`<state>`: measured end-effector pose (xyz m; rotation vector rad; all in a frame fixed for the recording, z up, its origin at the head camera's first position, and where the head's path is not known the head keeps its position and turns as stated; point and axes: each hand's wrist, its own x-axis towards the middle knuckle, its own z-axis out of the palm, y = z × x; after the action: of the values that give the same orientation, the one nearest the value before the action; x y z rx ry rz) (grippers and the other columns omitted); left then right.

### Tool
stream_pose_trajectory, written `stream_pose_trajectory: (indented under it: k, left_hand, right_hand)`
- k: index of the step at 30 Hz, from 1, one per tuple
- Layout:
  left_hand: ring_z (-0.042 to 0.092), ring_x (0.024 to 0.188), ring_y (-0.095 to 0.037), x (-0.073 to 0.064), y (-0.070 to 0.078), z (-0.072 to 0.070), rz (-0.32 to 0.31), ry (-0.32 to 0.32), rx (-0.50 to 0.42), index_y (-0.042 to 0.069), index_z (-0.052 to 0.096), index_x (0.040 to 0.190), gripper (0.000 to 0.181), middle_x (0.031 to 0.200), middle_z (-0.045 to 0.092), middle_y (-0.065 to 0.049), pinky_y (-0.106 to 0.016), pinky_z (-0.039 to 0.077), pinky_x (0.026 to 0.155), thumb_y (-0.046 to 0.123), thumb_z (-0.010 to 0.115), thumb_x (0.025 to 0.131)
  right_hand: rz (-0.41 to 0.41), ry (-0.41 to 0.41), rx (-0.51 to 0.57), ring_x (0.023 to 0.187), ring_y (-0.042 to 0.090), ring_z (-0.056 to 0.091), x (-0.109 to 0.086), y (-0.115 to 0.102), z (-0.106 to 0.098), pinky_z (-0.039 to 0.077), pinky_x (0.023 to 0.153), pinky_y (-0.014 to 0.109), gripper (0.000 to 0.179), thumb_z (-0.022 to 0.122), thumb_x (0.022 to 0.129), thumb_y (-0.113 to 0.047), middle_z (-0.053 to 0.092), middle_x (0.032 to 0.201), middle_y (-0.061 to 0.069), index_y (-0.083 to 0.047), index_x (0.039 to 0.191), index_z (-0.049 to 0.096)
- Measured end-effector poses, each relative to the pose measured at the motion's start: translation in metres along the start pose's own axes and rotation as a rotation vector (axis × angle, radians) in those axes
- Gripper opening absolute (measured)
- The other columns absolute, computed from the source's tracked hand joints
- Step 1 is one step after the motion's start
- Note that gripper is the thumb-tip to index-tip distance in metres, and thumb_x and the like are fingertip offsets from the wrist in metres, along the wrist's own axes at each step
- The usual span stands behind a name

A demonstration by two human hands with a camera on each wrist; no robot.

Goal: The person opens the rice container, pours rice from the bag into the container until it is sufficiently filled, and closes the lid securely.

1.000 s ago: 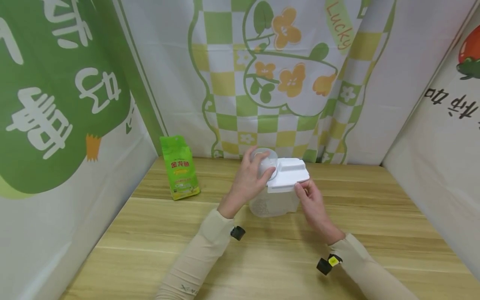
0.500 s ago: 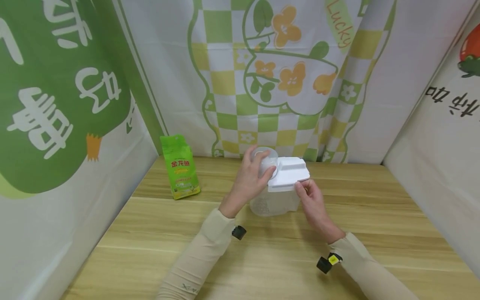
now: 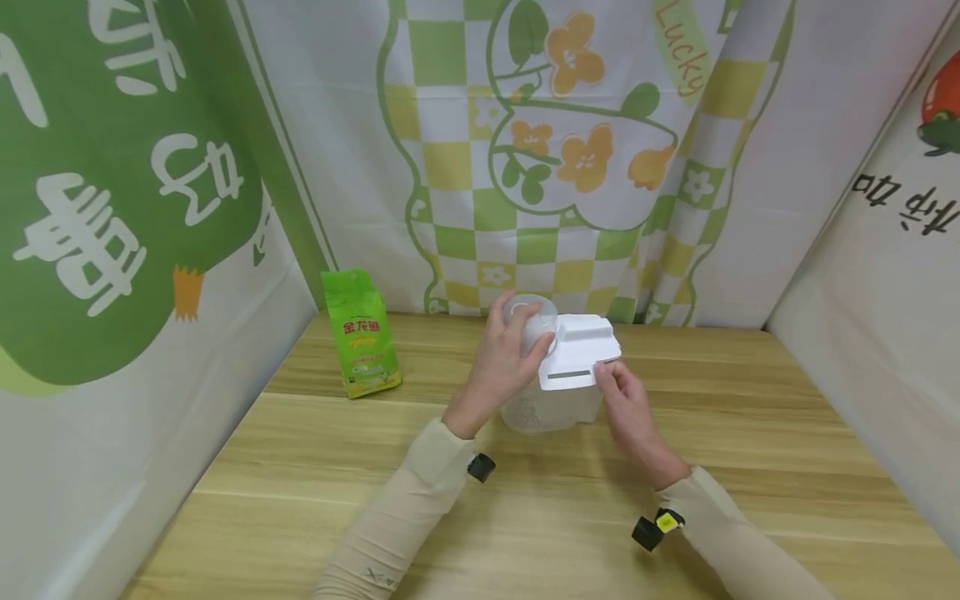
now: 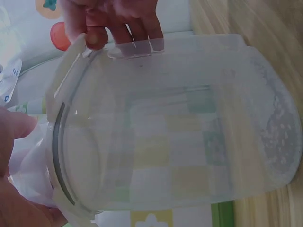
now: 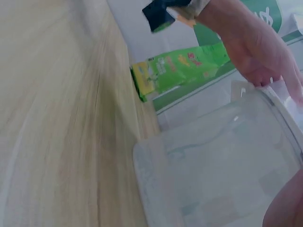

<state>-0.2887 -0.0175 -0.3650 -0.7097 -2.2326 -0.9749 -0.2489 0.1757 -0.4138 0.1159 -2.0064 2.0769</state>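
A translucent plastic storage container (image 3: 555, 406) stands upright on the wooden table, speckled near its bottom. Its white lid (image 3: 581, 346) has a front flap lifted, showing a dark narrow strip. My left hand (image 3: 501, 357) grips the clear round cup (image 3: 538, 315) at the lid's left end, fingers and thumb around its sides. With thumb and fingers, my right hand (image 3: 624, 404) pinches the lid's front right corner. In the left wrist view, the right hand's fingers (image 4: 137, 30) lie against the container's side just below the lid.
A green bag (image 3: 363, 337) with a yellow bottom stands to the left on the wooden table (image 3: 540, 517). Behind it hangs a checked, flowered curtain (image 3: 540, 242), and printed cloth walls close off both sides.
The lid's front flap has swung up, and a dark strip shows along its front where plain white was before. Both hands stay almost in place.
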Motion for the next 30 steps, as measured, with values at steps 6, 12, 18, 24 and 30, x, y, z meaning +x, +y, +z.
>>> stream_pose_trajectory:
  k: [6,12,18,24,30]
  left_hand:
    - [0.054,0.119,-0.043,0.001,0.002,-0.003,-0.001,-0.002,0.007,0.006,0.056,0.128,0.042,0.143,0.036,-0.031,-0.05,0.056,0.086,0.026,0.067,0.093]
    - [0.057,0.116,-0.043,0.0,0.001,-0.001,-0.016,-0.019,0.001,0.009,0.055,0.129,0.043,0.144,0.035,-0.031,-0.048,0.058,0.083,0.029,0.067,0.093]
    - [0.056,0.117,-0.042,-0.001,0.003,-0.003,-0.043,-0.035,-0.002,0.011,0.054,0.131,0.043,0.146,0.034,-0.03,-0.047,0.058,0.085,0.029,0.067,0.093]
    - [0.057,0.115,-0.038,0.001,0.004,-0.002,-0.083,-0.051,-0.003,0.014,0.054,0.128,0.05,0.148,0.034,-0.024,-0.042,0.058,0.079,0.04,0.07,0.09]
    - [0.058,0.11,-0.032,0.006,0.003,-0.002,-0.093,-0.036,0.018,0.013,0.054,0.124,0.051,0.14,0.04,-0.021,-0.04,0.057,0.078,0.04,0.074,0.087]
  right_hand:
    - [-0.004,-0.005,-0.002,0.087,0.011,0.046,0.001,-0.003,0.0,0.038,0.077,0.022,0.024,0.05,0.103,-0.016,0.047,0.08,-0.007,-0.005,0.081,0.05]
    - [0.067,0.033,0.012,0.078,0.011,0.043,-0.002,-0.009,0.001,0.035,0.07,0.024,0.031,0.052,0.101,-0.014,0.042,0.072,-0.006,-0.01,0.071,0.047]
    - [0.125,0.041,-0.007,0.07,0.01,0.038,-0.003,-0.017,0.002,0.032,0.065,0.025,0.033,0.054,0.1,-0.016,0.036,0.067,-0.006,-0.014,0.068,0.045]
    - [0.14,0.052,-0.047,0.074,0.013,0.04,-0.004,-0.019,0.001,0.033,0.066,0.025,0.03,0.055,0.099,-0.018,0.04,0.07,-0.005,-0.013,0.07,0.048]
    - [0.142,0.059,-0.102,0.081,0.012,0.043,-0.004,-0.018,-0.002,0.035,0.074,0.026,0.023,0.055,0.096,-0.016,0.046,0.075,-0.006,-0.012,0.074,0.055]
